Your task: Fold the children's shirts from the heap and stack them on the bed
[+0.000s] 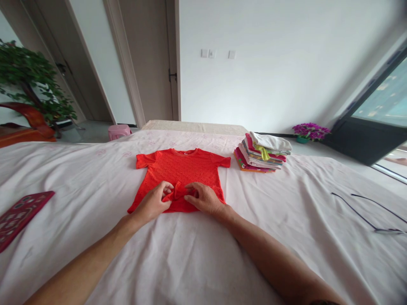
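A red short-sleeved T-shirt [181,167] lies spread out in front of me, its neckline and sleeves pointing away. Near its lower middle, my left hand [155,198] pinches a bit of the fabric between thumb and fingers. My right hand [203,197] grips the cloth just beside it, with fingers curled and thumb pressed in. Between the two hands the fabric is bunched into a small raised fold. The bottom hem lies flat below them.
A stack of folded clothes [260,154] stands right of the shirt on the pale sheet [178,262]. Eyeglasses [378,228] lie at far right, a red patterned phone case [23,216] at far left. Beyond are a pink stool [119,131] and purple flowers [311,130].
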A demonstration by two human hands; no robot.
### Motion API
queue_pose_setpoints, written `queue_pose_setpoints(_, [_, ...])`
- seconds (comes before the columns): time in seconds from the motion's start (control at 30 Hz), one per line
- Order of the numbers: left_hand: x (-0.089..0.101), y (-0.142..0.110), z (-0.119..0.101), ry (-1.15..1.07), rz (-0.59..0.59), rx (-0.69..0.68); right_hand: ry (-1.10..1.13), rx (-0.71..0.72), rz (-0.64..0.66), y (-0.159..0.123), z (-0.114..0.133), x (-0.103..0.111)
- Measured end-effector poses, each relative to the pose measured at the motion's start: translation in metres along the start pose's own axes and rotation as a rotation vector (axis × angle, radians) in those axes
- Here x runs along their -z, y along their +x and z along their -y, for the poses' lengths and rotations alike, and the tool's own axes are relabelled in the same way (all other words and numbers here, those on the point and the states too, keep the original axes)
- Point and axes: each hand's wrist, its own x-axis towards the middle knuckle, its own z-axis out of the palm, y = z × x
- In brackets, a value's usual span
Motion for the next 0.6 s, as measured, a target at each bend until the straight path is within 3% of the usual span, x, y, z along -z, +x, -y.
queue_pose_setpoints(0.13, [-0.005,-0.001,0.001,-0.071,-0.013,0.08,0.056,-0.037,0.06,0.0,-0.002,-0.001])
queue_pose_setpoints(0.3, [-0.011,-0.006,-0.008,-0.089,-0.116,-0.07,0.161,-0.04,0.072,0.001,-0.005,-0.007])
queue_pose_setpoints(0.47, [-0.016,-0.01,-0.011,-0.095,-0.073,-0.14,0.369,-0.084,0.017,0.007,-0.012,-0.024])
queue_pose_setpoints(0.6, [-0.018,-0.01,-0.007,-0.117,-0.028,-0.153,0.405,-0.149,-0.046,0.011,-0.014,-0.029])
